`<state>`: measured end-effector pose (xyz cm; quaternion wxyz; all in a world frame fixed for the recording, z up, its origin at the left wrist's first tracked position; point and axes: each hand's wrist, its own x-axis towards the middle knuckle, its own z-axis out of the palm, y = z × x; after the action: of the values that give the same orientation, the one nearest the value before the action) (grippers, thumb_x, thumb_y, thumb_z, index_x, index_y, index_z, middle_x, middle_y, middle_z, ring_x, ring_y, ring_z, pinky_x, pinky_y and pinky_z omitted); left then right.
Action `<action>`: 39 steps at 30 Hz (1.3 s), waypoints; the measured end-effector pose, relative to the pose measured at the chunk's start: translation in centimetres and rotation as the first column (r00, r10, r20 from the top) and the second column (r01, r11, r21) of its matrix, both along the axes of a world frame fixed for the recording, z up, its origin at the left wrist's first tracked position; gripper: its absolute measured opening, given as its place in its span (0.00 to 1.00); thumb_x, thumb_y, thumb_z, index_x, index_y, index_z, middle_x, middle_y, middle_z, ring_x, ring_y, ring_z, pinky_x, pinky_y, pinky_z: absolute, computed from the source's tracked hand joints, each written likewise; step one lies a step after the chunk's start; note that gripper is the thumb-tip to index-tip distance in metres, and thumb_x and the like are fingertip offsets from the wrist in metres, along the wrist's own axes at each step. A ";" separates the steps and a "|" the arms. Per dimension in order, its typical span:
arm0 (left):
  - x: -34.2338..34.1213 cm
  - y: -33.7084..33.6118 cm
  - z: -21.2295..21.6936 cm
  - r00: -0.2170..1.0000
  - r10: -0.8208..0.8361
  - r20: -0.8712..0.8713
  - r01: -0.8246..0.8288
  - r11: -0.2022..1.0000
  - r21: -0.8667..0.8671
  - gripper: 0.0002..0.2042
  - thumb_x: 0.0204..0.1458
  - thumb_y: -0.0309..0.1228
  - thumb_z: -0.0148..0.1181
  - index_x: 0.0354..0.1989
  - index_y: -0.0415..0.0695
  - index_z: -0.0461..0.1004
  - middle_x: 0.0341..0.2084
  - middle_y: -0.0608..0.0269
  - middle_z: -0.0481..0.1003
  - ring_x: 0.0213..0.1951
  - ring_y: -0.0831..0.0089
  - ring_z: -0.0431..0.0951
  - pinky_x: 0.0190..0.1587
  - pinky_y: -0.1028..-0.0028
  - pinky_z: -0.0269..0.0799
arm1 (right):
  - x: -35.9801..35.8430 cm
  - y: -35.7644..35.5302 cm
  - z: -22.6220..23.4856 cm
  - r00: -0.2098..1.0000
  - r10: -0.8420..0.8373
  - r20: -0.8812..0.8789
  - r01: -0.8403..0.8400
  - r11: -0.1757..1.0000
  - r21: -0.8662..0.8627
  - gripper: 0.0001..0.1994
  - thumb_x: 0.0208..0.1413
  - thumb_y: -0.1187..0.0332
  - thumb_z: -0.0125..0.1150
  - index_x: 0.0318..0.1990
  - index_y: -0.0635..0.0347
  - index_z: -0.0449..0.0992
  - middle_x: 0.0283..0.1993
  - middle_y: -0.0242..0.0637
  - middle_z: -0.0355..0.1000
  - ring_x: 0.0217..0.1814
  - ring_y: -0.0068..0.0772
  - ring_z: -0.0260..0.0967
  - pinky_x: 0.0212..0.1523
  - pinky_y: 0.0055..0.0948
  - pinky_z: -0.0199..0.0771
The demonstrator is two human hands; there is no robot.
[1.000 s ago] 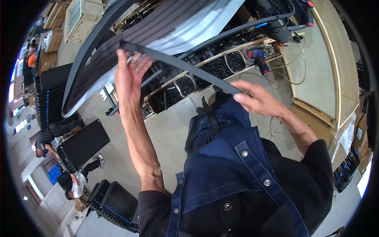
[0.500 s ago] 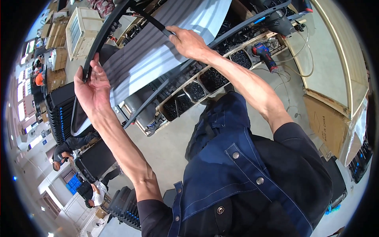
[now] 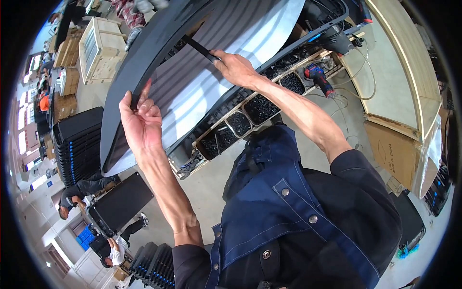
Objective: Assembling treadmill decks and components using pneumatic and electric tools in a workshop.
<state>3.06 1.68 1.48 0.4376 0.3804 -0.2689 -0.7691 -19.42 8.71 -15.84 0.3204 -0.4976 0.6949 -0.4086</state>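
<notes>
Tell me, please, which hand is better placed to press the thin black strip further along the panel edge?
Probably the right hand: it pinches the thin black strip above the striped panel. The left hand grips the dark frame edge lower down, steadying it.

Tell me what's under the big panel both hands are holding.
Under the panel, a wooden tray of dark screws shows, with a drill beside it. The panel hides the rest of the bench.

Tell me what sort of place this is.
Probably a factory assembly floor: a tray of black screws in compartments, a cordless drill, stacks of black panels, and both hands on a large dark frame.
</notes>
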 end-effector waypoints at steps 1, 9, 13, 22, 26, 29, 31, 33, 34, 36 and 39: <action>-0.2 -0.2 0.1 1.000 -0.007 -0.003 0.007 1.000 0.007 0.18 0.63 0.33 0.53 0.56 0.33 0.66 0.51 0.37 0.74 0.20 0.85 0.67 0.21 0.85 0.66 | 0.1 0.3 -0.3 1.000 -0.007 -0.003 0.007 1.000 0.007 0.22 0.67 0.62 0.47 0.65 0.58 0.66 0.37 0.52 0.79 0.41 0.54 0.78 0.45 0.50 0.76; 0.1 -3.3 2.8 0.998 -0.065 -0.027 0.066 0.997 0.048 0.24 0.64 0.32 0.49 0.65 0.32 0.59 0.59 0.39 0.71 0.17 0.85 0.61 0.20 0.84 0.59 | 3.1 -0.8 1.6 0.995 -0.042 0.086 0.044 0.999 -0.018 0.23 0.69 0.59 0.45 0.68 0.57 0.64 0.18 0.38 0.72 0.18 0.34 0.71 0.25 0.39 0.72; 0.5 -4.0 2.5 0.999 -0.036 -0.040 0.040 0.994 0.107 0.23 0.64 0.33 0.50 0.63 0.30 0.60 0.57 0.38 0.73 0.17 0.85 0.60 0.19 0.83 0.58 | 3.4 -1.5 1.1 0.997 -0.034 0.072 0.026 0.994 0.110 0.22 0.68 0.61 0.46 0.66 0.56 0.64 0.36 0.51 0.80 0.40 0.54 0.78 0.46 0.50 0.76; 0.1 0.4 -2.1 1.000 0.000 0.017 -0.002 0.994 0.105 0.19 0.62 0.33 0.54 0.54 0.29 0.70 0.42 0.45 0.79 0.15 0.88 0.57 0.15 0.85 0.52 | 2.2 -2.4 -0.2 0.866 0.124 0.485 -0.213 0.968 0.132 0.24 0.69 0.58 0.45 0.62 0.70 0.65 0.23 0.34 0.77 0.30 0.29 0.76 0.43 0.35 0.74; 0.6 1.9 -6.1 0.995 0.074 0.071 -0.086 0.976 0.199 0.19 0.61 0.35 0.55 0.50 0.28 0.70 0.37 0.52 0.78 0.13 0.87 0.56 0.14 0.84 0.52 | 2.3 -3.3 0.0 0.889 0.214 0.404 -0.295 0.944 0.150 0.21 0.67 0.60 0.46 0.56 0.69 0.71 0.31 0.39 0.82 0.42 0.34 0.77 0.52 0.34 0.70; 1.2 3.0 -8.4 0.995 0.065 0.073 -0.080 0.973 0.215 0.16 0.61 0.36 0.56 0.45 0.33 0.69 0.41 0.51 0.77 0.14 0.88 0.57 0.14 0.84 0.53 | 3.5 -3.9 -0.4 0.910 0.149 0.386 -0.249 0.942 0.224 0.19 0.68 0.64 0.48 0.59 0.68 0.69 0.41 0.44 0.78 0.35 0.30 0.78 0.50 0.37 0.73; 2.1 3.7 -10.0 0.998 0.058 -0.003 -0.056 0.974 0.222 0.14 0.60 0.36 0.57 0.43 0.37 0.67 0.46 0.47 0.75 0.16 0.87 0.57 0.15 0.84 0.54 | 4.4 -3.7 0.4 0.873 0.171 0.457 -0.270 0.949 0.161 0.19 0.68 0.63 0.52 0.59 0.67 0.68 0.50 0.47 0.75 0.29 0.28 0.78 0.38 0.34 0.77; 1.7 4.2 -11.0 0.997 0.058 -0.059 -0.041 0.965 0.257 0.09 0.60 0.34 0.56 0.41 0.42 0.68 0.40 0.50 0.77 0.17 0.86 0.58 0.17 0.83 0.55 | 4.1 -3.3 -0.9 0.853 0.129 0.506 -0.259 0.946 0.196 0.17 0.67 0.64 0.53 0.58 0.65 0.70 0.44 0.45 0.77 0.28 0.28 0.78 0.30 0.32 0.76; 1.2 4.4 -11.4 0.996 0.053 -0.066 -0.035 0.968 0.249 0.09 0.60 0.34 0.56 0.40 0.42 0.68 0.40 0.52 0.77 0.17 0.86 0.58 0.18 0.83 0.55 | 3.6 -3.4 -1.9 0.865 0.096 0.493 -0.222 0.954 0.202 0.14 0.67 0.65 0.54 0.54 0.64 0.72 0.34 0.41 0.77 0.27 0.28 0.77 0.23 0.30 0.74; 1.1 4.5 -11.0 0.997 0.056 -0.058 -0.039 0.964 0.261 0.09 0.60 0.34 0.57 0.39 0.42 0.68 0.40 0.53 0.77 0.17 0.86 0.58 0.18 0.83 0.54 | 3.7 -3.2 -1.4 0.871 0.115 0.478 -0.234 0.952 0.196 0.13 0.67 0.65 0.53 0.52 0.64 0.73 0.29 0.39 0.76 0.26 0.28 0.76 0.23 0.30 0.73; 1.3 4.4 -11.5 0.996 0.071 -0.050 -0.056 0.965 0.256 0.08 0.60 0.34 0.58 0.37 0.43 0.68 0.40 0.53 0.77 0.17 0.86 0.58 0.18 0.83 0.54 | 4.0 -3.0 -0.5 0.871 0.116 0.478 -0.245 0.945 0.218 0.11 0.68 0.64 0.51 0.47 0.62 0.74 0.22 0.36 0.75 0.22 0.27 0.74 0.20 0.28 0.71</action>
<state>4.40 6.07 -9.99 0.4174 0.4191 -0.1427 -0.7936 -15.41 5.75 -16.37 0.5774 -0.4016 0.5987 -0.3832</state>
